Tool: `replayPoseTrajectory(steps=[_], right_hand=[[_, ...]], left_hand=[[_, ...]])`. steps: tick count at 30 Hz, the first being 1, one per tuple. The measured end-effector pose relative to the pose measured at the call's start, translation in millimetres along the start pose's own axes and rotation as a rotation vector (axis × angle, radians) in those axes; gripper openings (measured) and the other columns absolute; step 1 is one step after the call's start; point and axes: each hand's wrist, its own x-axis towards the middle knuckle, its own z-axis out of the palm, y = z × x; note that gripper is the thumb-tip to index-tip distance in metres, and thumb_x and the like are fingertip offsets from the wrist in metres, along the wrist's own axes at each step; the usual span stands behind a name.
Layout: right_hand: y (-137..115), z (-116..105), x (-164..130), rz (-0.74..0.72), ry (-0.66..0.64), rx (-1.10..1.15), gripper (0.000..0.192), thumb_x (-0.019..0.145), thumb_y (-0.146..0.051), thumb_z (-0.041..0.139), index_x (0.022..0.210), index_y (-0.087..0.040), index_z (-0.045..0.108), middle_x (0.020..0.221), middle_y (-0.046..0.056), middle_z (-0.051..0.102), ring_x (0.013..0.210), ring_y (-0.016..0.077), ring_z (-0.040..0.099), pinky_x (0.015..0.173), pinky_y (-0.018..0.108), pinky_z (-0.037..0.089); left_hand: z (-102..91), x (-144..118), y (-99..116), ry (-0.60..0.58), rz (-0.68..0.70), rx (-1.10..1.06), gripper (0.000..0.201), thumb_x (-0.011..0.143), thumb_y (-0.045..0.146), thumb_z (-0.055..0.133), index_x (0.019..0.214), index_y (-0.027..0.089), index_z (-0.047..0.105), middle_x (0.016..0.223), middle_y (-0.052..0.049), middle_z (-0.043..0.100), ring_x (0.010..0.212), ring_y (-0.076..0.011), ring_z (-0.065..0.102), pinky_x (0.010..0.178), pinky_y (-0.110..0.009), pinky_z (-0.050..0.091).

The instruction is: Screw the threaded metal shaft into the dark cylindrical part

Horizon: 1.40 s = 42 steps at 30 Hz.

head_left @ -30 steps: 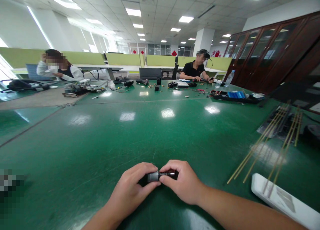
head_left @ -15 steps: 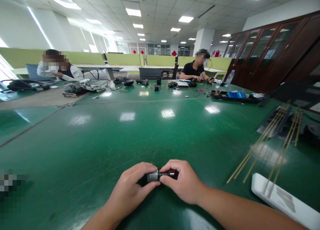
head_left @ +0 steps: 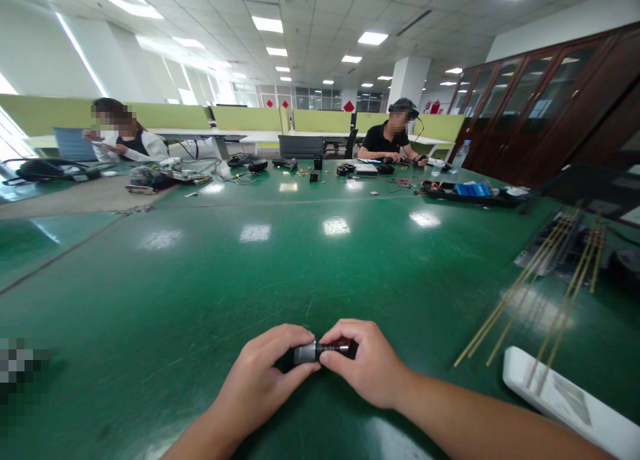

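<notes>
Two hands stay locked on a small metal part at the near edge of the green table

Left of the part, the left hand is curled around its dark end, fingers closed on it; the metal part, a short grey-and-black cylinder, lies level between both hands just above the table, and right of it the right hand pinches its thin, ribbed end between thumb and fingertips. Over the last second neither hand nor the part has shifted, so the work looks paused mid-grip or turning too slightly to see. Further right of the part lie thin wooden sticks, fanned over a white flat box. Far behind the part, one person in white has leaned slightly, and a person in black sits working.
</notes>
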Motion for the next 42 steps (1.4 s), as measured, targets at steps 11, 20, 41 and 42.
replayPoseTrajectory(steps=[11,20,41,42], right_hand=[[-1.0,-1.6,-0.5,0.005,-0.009,0.005,0.011,0.08,-0.016,0.071,0.09,-0.021,0.076,0.083,0.0,0.072,0.076,0.0154,0.065,0.071,0.026,0.046],[-1.1,-1.0,0.2,0.023,-0.014,0.01,0.011,0.08,-0.016,0.071,0.09,-0.02,0.076,0.082,0.0,0.072,0.076,0.0153,0.064,0.071,0.026,0.046],[2.7,-1.1,-0.2,0.081,-0.034,0.04,0.01,0.082,-0.024,0.071,0.091,-0.02,0.073,0.08,0.0,0.07,0.073,0.0156,0.061,0.068,0.026,0.044],[2.8,-1.1,0.0,0.083,-0.035,0.042,0.01,0.083,-0.024,0.07,0.091,-0.02,0.073,0.08,0.0,0.07,0.073,0.0155,0.06,0.068,0.026,0.044]], left_hand=[[-0.7,-0.7,-0.8,0.001,-0.006,0.012,0.034,0.086,0.025,0.076,0.117,0.027,0.062,0.11,-0.002,0.069,0.103,-0.0171,0.066,0.093,-0.028,0.055],[-1.7,-0.3,-1.0,-0.004,-0.001,0.0,0.034,0.087,0.024,0.076,0.118,0.027,0.062,0.111,-0.002,0.068,0.104,-0.0163,0.065,0.093,-0.027,0.054],[-1.5,0.1,-1.7,0.025,0.006,0.025,0.034,0.086,0.026,0.077,0.117,0.028,0.062,0.109,-0.001,0.069,0.102,-0.0152,0.066,0.093,-0.025,0.054],[-1.7,-0.1,-1.6,0.025,0.008,0.029,0.035,0.086,0.026,0.077,0.117,0.027,0.062,0.109,-0.001,0.069,0.102,-0.0151,0.066,0.093,-0.025,0.054]])
